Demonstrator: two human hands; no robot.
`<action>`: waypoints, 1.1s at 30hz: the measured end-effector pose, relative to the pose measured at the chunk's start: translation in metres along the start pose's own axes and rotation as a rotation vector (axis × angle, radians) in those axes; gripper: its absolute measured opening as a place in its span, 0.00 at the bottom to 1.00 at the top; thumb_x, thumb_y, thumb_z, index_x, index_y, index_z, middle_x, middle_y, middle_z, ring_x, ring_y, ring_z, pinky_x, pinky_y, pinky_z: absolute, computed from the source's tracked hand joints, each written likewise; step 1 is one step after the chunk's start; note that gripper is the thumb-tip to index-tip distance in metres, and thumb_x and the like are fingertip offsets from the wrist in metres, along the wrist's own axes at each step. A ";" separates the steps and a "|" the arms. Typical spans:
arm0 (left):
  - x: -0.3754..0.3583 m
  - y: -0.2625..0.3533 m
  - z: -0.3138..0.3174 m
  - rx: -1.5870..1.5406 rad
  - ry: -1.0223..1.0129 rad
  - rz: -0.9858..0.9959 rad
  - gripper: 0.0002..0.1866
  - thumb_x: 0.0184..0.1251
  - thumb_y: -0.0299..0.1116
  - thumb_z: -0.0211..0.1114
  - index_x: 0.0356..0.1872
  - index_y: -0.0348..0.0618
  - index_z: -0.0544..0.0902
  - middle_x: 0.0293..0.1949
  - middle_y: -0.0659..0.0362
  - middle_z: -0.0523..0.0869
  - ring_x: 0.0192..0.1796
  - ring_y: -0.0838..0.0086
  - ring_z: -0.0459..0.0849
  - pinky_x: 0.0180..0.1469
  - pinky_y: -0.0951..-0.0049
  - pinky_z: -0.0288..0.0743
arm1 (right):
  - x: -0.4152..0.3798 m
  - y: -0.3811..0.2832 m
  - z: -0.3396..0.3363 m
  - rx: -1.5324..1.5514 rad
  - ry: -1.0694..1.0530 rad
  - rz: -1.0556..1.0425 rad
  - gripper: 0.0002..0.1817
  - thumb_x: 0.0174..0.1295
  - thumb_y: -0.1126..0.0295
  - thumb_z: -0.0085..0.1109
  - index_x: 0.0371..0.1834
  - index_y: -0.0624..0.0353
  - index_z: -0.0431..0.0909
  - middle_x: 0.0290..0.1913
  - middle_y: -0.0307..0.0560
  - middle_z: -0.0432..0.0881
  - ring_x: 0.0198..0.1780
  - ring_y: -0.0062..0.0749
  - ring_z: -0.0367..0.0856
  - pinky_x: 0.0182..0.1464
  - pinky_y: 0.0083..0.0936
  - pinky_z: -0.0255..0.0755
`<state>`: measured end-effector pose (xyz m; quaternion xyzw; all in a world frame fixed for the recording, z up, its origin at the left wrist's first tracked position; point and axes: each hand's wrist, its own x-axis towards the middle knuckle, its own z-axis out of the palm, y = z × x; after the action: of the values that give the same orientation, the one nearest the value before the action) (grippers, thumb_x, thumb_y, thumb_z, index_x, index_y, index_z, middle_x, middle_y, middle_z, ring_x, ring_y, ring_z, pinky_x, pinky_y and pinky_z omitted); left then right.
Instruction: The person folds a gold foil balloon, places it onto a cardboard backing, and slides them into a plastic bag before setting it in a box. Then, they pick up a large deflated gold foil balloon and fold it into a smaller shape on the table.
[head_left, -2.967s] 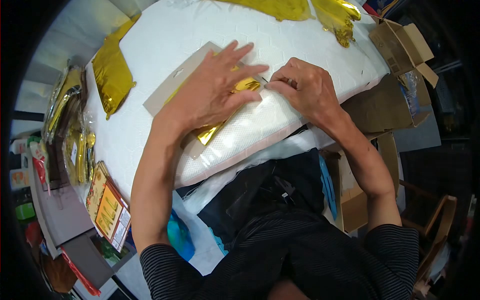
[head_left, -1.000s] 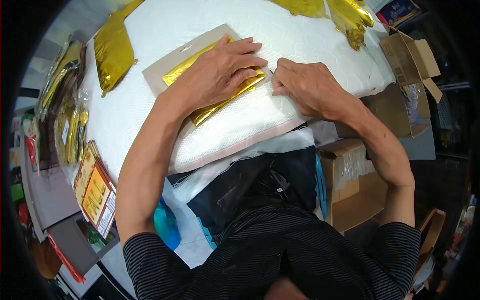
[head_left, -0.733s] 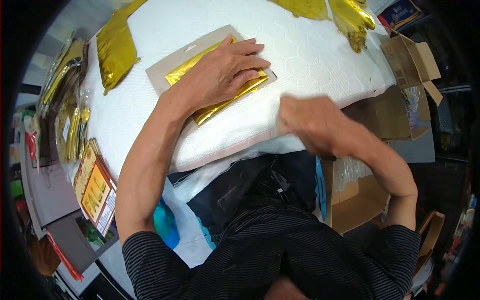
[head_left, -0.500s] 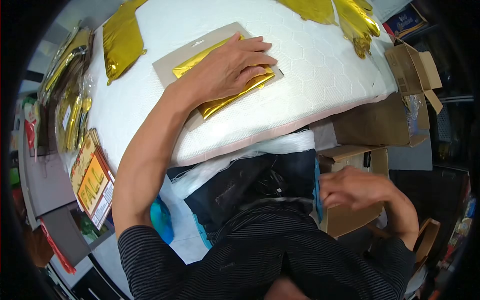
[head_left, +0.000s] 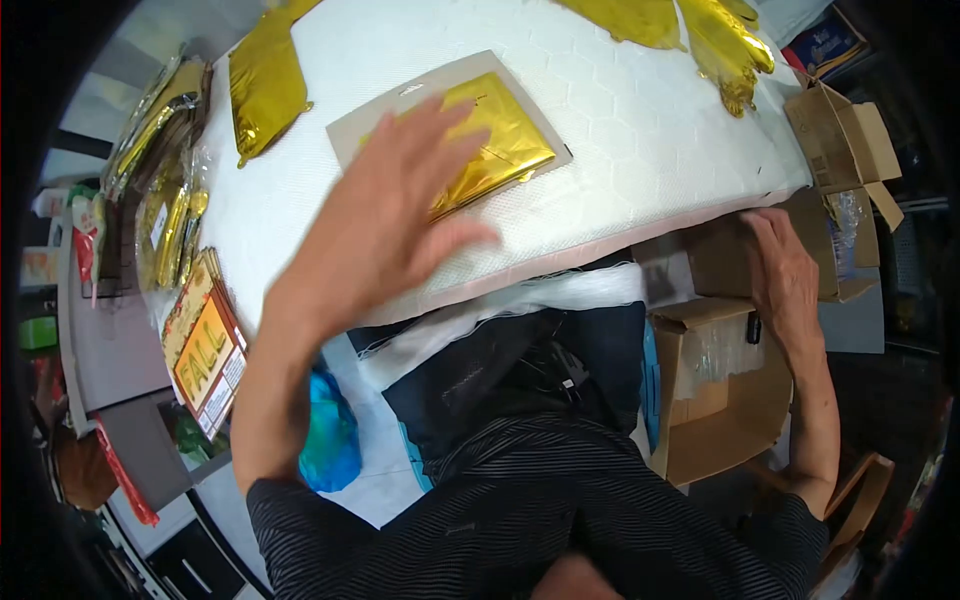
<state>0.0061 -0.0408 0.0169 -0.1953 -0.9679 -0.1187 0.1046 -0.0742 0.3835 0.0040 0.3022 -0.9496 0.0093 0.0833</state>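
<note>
My left hand (head_left: 385,215) is raised over the near left part of the white table pad, fingers spread and smeared by motion. It holds nothing and covers part of a folded gold foil balloon (head_left: 505,145). That foil lies flat on a grey card backing (head_left: 480,68) with a hang hole. My right hand (head_left: 785,270) is at the pad's right front edge, above the cardboard boxes. Its fingers are curled and pressed together; what they hold, if anything, is hidden.
Gold foil balloons (head_left: 270,90) lie at the pad's far left and far right. Packaged foil (head_left: 170,225) and cards reading FALL (head_left: 205,350) hang along the left edge. Open cardboard boxes (head_left: 725,440) stand at the right. A blue bag (head_left: 330,435) is below, left of my lap.
My left hand has lifted off the gold foil and drawn back toward me, fingers spreading. My right hand has moved up and right, from beside the lower box to the pad's edge.
</note>
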 end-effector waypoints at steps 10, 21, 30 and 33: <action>-0.064 0.038 0.037 -0.121 -0.085 -0.028 0.34 0.57 0.28 0.75 0.69 0.48 0.77 0.74 0.56 0.74 0.80 0.55 0.65 0.82 0.41 0.51 | 0.065 -0.096 0.017 0.422 0.167 -0.561 0.36 0.49 0.67 0.78 0.65 0.57 0.76 0.68 0.52 0.76 0.68 0.52 0.75 0.69 0.43 0.72; -0.062 0.031 0.055 -0.393 0.416 -0.173 0.15 0.59 0.15 0.72 0.48 0.37 0.86 0.42 0.52 0.91 0.54 0.55 0.91 0.69 0.45 0.75 | 0.091 -0.120 0.041 0.652 0.268 -0.433 0.09 0.52 0.76 0.76 0.33 0.61 0.83 0.33 0.43 0.84 0.32 0.35 0.80 0.33 0.28 0.74; -0.060 0.027 0.041 -0.323 0.394 -0.321 0.20 0.57 0.16 0.73 0.52 0.38 0.84 0.53 0.49 0.88 0.59 0.55 0.86 0.69 0.55 0.77 | 0.118 -0.123 0.017 0.632 -0.175 -0.019 0.17 0.54 0.63 0.80 0.27 0.60 0.81 0.18 0.36 0.72 0.22 0.20 0.66 0.26 0.24 0.62; -0.068 0.018 0.041 -0.136 0.360 -0.329 0.20 0.59 0.20 0.73 0.54 0.39 0.85 0.63 0.44 0.82 0.69 0.49 0.78 0.72 0.54 0.72 | 0.130 -0.118 0.017 0.574 -0.251 -0.035 0.20 0.54 0.58 0.80 0.23 0.60 0.80 0.16 0.36 0.73 0.21 0.20 0.66 0.26 0.24 0.61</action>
<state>0.0681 -0.0374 -0.0351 -0.0176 -0.9422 -0.2319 0.2413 -0.1135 0.2117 0.0048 0.3283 -0.9057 0.2382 -0.1230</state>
